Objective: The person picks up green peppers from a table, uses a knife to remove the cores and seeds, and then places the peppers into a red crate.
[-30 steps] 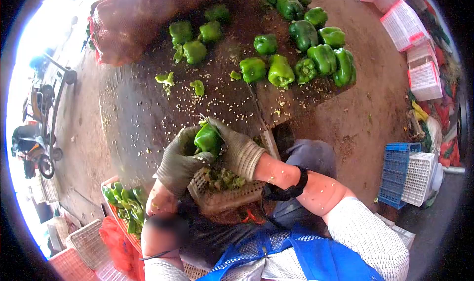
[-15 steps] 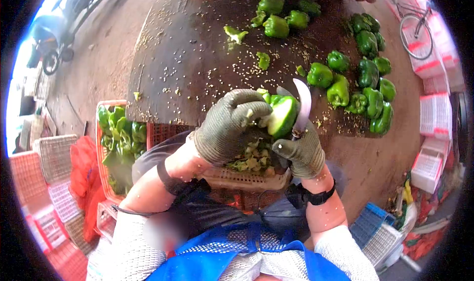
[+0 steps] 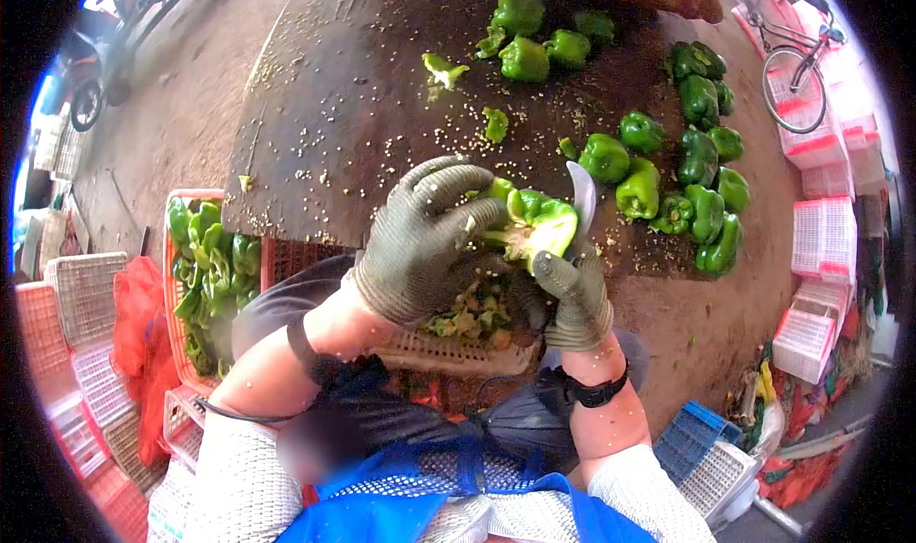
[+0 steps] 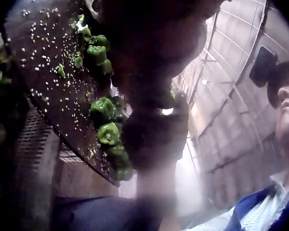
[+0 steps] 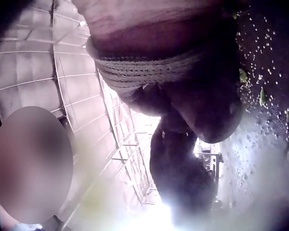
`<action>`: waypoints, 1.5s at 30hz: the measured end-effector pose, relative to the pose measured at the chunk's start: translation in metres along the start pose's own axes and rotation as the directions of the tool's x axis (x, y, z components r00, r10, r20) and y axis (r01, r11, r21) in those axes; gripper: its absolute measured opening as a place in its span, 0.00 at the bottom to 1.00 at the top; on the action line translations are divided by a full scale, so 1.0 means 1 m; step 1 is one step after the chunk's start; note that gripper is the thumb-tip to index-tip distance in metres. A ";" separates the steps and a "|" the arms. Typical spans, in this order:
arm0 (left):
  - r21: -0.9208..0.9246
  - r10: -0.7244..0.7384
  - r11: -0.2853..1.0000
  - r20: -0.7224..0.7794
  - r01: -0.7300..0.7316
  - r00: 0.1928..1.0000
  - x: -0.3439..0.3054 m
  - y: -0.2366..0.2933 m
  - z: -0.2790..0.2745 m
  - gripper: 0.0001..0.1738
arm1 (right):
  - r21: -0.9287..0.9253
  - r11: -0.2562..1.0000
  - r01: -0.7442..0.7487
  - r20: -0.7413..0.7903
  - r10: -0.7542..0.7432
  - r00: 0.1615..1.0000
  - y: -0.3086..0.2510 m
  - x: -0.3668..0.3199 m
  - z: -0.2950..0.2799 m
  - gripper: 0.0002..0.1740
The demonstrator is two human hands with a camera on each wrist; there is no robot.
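Note:
A cut green pepper (image 3: 553, 220) is held between both gloved hands in the head view, its pale inside showing. The left hand (image 3: 420, 242) curls its fingers round the pepper's stem-end part. On the other side, the right hand (image 3: 577, 300) grips a knife, its thumb against the pepper; the curved blade (image 3: 583, 196) stands up behind the pepper, and the handle is mostly hidden. Both hands are dark in the wrist views: the left hand (image 4: 156, 48) in its own, the right hand (image 5: 202, 91) in its own, where the pepper cannot be made out.
Whole green peppers (image 3: 699, 156) lie on the dark board (image 3: 324, 152) at right and far side, among seeds and scraps. Below the hands is a crate (image 3: 477, 354) of trimmings. An orange crate (image 3: 175, 300) of peppers stands at left. Blue crate (image 3: 697, 438) at lower right.
The head view has swung, so the board's contents show differently. The pepper, earlier upright between the hands, is now tilted with its cut inside showing; the blade has come into clear view.

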State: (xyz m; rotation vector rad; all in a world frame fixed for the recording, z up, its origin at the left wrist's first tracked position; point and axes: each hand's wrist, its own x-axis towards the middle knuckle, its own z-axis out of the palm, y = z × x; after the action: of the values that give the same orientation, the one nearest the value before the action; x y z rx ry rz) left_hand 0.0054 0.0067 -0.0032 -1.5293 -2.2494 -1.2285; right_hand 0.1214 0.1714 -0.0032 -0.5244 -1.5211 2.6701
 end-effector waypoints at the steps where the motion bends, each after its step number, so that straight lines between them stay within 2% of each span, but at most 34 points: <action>1: -0.014 -0.025 1.000 0.001 0.025 1.000 -0.001 -0.002 0.006 0.22 | -0.014 1.000 0.003 -0.013 -0.003 1.000 0.001 0.001 -0.001 0.39; 3: -0.041 -0.080 0.996 0.006 0.080 0.997 -0.004 -0.002 0.015 0.24 | -0.040 0.999 0.004 -0.039 -0.005 0.999 0.004 0.002 0.000 0.38; 4: -0.289 -0.235 0.929 0.025 0.232 0.972 -0.005 0.002 0.017 0.25 | 0.012 1.000 -0.004 -0.030 0.005 1.000 0.003 0.001 0.003 0.35; 5: -0.513 -0.374 0.779 0.082 0.361 0.924 -0.008 0.010 0.020 0.27 | -0.026 1.000 0.017 -0.048 -0.018 0.999 0.000 -0.001 0.004 0.35; 7: -0.809 -0.562 0.291 0.287 0.510 0.776 -0.015 0.027 0.025 0.29 | -0.092 0.993 0.068 -0.072 -0.074 0.995 -0.005 -0.002 0.008 0.35; 9: -0.825 -0.534 0.209 0.354 0.526 0.768 -0.016 0.026 0.026 0.31 | -0.133 0.981 0.138 -0.084 -0.150 0.985 -0.007 -0.002 0.011 0.35; 11: -0.668 -0.362 0.595 0.273 0.447 0.891 -0.019 0.018 0.026 0.34 | -0.166 0.963 0.211 -0.096 -0.229 0.969 -0.004 -0.002 0.014 0.37; 12: -0.789 -0.456 0.321 0.357 0.524 0.815 -0.018 0.023 0.028 0.34 | -0.187 0.951 0.245 -0.103 -0.267 0.958 0.000 -0.001 0.016 0.37; 13: -0.804 -0.437 0.222 0.423 0.551 0.794 -0.017 0.022 0.030 0.34 | -0.209 0.938 0.277 -0.106 -0.303 0.947 0.002 -0.001 0.017 0.38; 15: -0.803 -0.384 0.021 0.544 0.596 0.746 -0.014 0.018 0.032 0.34 | -0.105 0.957 0.272 -0.085 -0.281 0.956 0.006 -0.005 0.019 0.40; 16: -0.772 -0.372 0.170 0.526 0.613 0.765 -0.013 0.016 0.030 0.31 | -0.052 0.969 0.241 -0.072 -0.244 0.967 0.008 -0.008 0.020 0.40; 17: -0.767 -0.342 0.181 0.538 0.615 0.771 -0.011 0.016 0.026 0.30 | 0.000 0.978 0.206 -0.058 -0.206 0.977 0.010 -0.010 0.021 0.41; 19: -0.759 -0.281 0.198 0.562 0.620 0.778 -0.003 0.015 0.017 0.29 | -0.047 0.980 0.193 -0.023 -0.195 0.981 0.009 -0.014 0.023 0.43; 20: -0.758 -0.240 0.320 0.515 0.568 0.823 -0.004 0.010 0.020 0.28 | -0.062 0.985 0.162 -0.036 -0.164 0.986 0.010 -0.018 0.020 0.43; 23: -0.741 -0.193 0.464 0.451 0.486 0.872 -0.007 0.013 0.019 0.35 | 0.035 0.979 0.203 -0.020 -0.202 0.979 0.009 -0.015 0.017 0.46; 24: -0.752 -0.226 0.405 0.469 0.520 0.854 -0.007 0.019 0.016 0.34 | 0.054 0.980 0.192 0.008 -0.192 0.981 0.005 -0.013 0.013 0.47; 25: -0.777 -0.217 0.423 0.414 0.467 0.884 -0.005 0.021 0.018 0.35 | 0.072 0.981 0.181 0.036 -0.184 0.982 0.001 -0.012 0.010 0.48; 27: -0.817 -0.194 0.453 0.300 0.357 0.934 -0.001 0.024 0.022 0.38 | 0.049 0.971 0.235 -0.006 -0.235 0.972 -0.003 -0.015 0.016 0.49; 28: -0.809 -0.105 0.543 0.201 0.226 0.974 0.006 0.023 0.023 0.33 | 0.040 0.965 0.260 -0.029 -0.259 0.965 -0.003 -0.016 0.020 0.49; 29: -0.915 -0.264 0.148 0.328 0.375 0.907 0.012 0.029 0.024 0.31 | 0.046 0.960 0.276 -0.039 -0.275 0.961 0.001 -0.017 0.021 0.49; 30: -0.867 -0.351 -0.283 0.492 0.411 0.797 0.020 0.038 0.025 0.29 | 0.050 0.956 0.290 -0.047 -0.288 0.956 0.006 -0.018 0.023 0.49; 31: -0.676 -0.350 -0.663 0.659 0.321 0.666 0.023 0.044 0.027 0.27 | 0.053 0.952 0.302 -0.053 -0.299 0.953 0.009 -0.019 0.026 0.50; 32: -0.825 -0.336 -0.383 0.543 0.415 0.769 0.022 0.040 0.030 0.27 | 0.089 0.948 0.306 -0.083 -0.300 0.950 0.009 -0.023 0.032 0.50; 33: -0.907 -0.315 -0.063 0.414 0.416 0.854 0.021 0.035 0.033 0.28 | 0.083 0.949 0.303 -0.067 -0.298 0.952 0.010 -0.024 0.030 0.50; 34: -0.858 -0.146 0.421 0.255 0.294 0.956 0.024 0.022 0.036 0.29 | 0.075 0.952 0.298 -0.050 -0.295 0.954 0.011 -0.024 0.026 0.50; 35: -0.744 -0.053 0.642 0.200 0.187 0.978 0.022 0.019 0.037 0.29 | 0.065 0.954 0.294 -0.034 -0.292 0.956 0.011 -0.025 0.024 0.50; 36: -0.583 0.041 0.811 0.143 0.051 0.989 0.023 0.016 0.035 0.29 | 0.068 0.948 0.310 -0.047 -0.307 0.950 0.012 -0.024 0.028 0.50; 38: -0.501 -0.050 0.862 0.064 0.076 0.997 0.017 0.014 0.021 0.26 | -0.106 0.987 0.123 -0.049 -0.129 0.990 0.009 -0.027 0.011 0.50; 40: -0.273 -0.058 0.961 -0.064 0.038 0.996 0.015 0.009 0.002 0.21 | -0.205 0.966 0.160 -0.053 -0.174 0.983 0.012 -0.020 0.010 0.49; 41: -0.075 -0.005 0.997 -0.140 -0.006 0.990 0.018 0.006 -0.006 0.18 | -0.254 0.951 0.176 -0.055 -0.196 0.979 0.014 -0.016 0.010 0.49; 42: 0.007 -0.026 1.000 -0.112 0.027 0.993 0.023 0.010 -0.016 0.16 | -0.236 0.955 0.179 -0.046 -0.195 0.980 0.013 -0.016 0.011 0.47; 44: 0.159 -0.029 0.987 0.005 0.028 1.000 0.023 0.020 -0.023 0.26 | -0.204 0.964 0.170 -0.022 -0.178 0.984 0.006 -0.013 0.016 0.42; 45: 0.223 -0.011 0.975 0.100 -0.011 0.995 0.022 0.022 -0.022 0.37 | -0.190 0.968 0.162 -0.010 -0.167 0.986 0.003 -0.012 0.018 0.39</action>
State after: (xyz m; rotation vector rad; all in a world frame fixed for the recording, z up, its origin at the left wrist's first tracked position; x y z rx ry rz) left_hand 0.0073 0.0102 0.0350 -1.5357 -2.3556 -0.8802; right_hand 0.1283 0.1530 0.0061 -0.4159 -1.7386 2.4024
